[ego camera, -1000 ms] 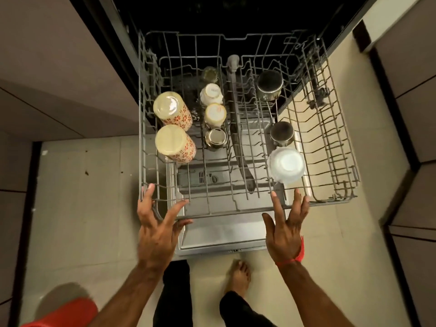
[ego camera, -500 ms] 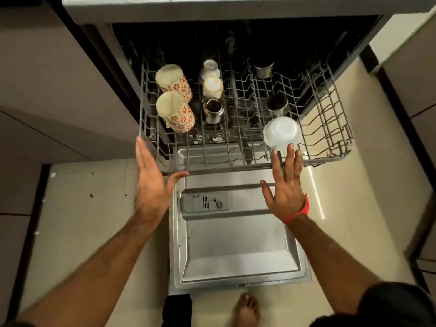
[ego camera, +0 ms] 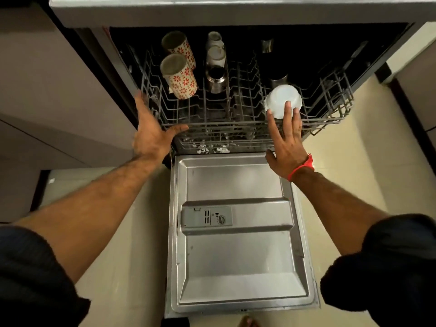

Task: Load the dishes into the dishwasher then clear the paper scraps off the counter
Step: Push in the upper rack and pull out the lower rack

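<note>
Rack (ego camera: 236, 125) now pushed nearly home; left hand (ego camera: 151, 135) and right hand (ego camera: 286, 142), grip wide, flat-fingered; loading near complete.

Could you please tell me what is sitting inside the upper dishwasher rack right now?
The rack holds two floral cups at the left, steel and pale cups in the middle, and an upturned white bowl at the right. Items further back sit in shadow, so they cannot be identified.

You see a grey coated-wire rack (ego camera: 236, 125) above a brushed, dull-sheened metal door (ego camera: 236, 267). The bowl (ego camera: 282, 100) looks smooth white plastic; the flowered cups (ego camera: 180, 77) look glazed. The floor (ego camera: 354, 149) tiles are glossy.
</note>
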Available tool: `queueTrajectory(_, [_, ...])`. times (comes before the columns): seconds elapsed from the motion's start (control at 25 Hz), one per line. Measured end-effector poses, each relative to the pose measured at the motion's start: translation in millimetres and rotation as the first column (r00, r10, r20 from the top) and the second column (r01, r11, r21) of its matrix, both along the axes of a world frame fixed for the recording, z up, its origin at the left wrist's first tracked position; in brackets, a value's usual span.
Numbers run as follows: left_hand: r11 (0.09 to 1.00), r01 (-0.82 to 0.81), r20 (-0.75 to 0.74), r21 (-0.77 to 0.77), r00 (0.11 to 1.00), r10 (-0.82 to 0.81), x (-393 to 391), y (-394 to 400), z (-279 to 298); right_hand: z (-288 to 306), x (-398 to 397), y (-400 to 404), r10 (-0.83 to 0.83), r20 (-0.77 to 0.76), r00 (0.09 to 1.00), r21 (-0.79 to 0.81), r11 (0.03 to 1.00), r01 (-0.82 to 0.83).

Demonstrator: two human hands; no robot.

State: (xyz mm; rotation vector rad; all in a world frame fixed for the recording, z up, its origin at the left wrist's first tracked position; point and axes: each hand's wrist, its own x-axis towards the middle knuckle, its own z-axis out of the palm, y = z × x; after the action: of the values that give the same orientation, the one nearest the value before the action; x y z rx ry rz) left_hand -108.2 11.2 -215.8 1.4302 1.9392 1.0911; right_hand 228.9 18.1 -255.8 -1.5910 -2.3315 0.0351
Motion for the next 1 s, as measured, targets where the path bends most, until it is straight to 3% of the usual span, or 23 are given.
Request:
queueTrajectory(0.28, [0.999,0.008,-0.115,-0.040,0.993,-0.013,0,39,1,2,-5,47,-0.055,0.075,0.996,-0.033,0.998,0.057])
queueTrajectory(0.6, [0.999,0.022,-0.103,-0.032,0.994,-0.025,-9,71,-9,11,-5,73,-0.044,0.147,0.988,-0.097,0.994,0.059])
queueTrajectory(0.8, [0.996,0.071,-0.063,-0.050,0.995,-0.075,-19,98,-2,34,-14,92,-0.034,0.144,0.989,-0.265,0.961,0.072])
queueTrajectory(1.0, [0.997,0.074,-0.072,-0.007,0.995,-0.075,-12,86,-5,32,-25,85,-0.117,0.053,0.992,-0.237,0.963,0.127])
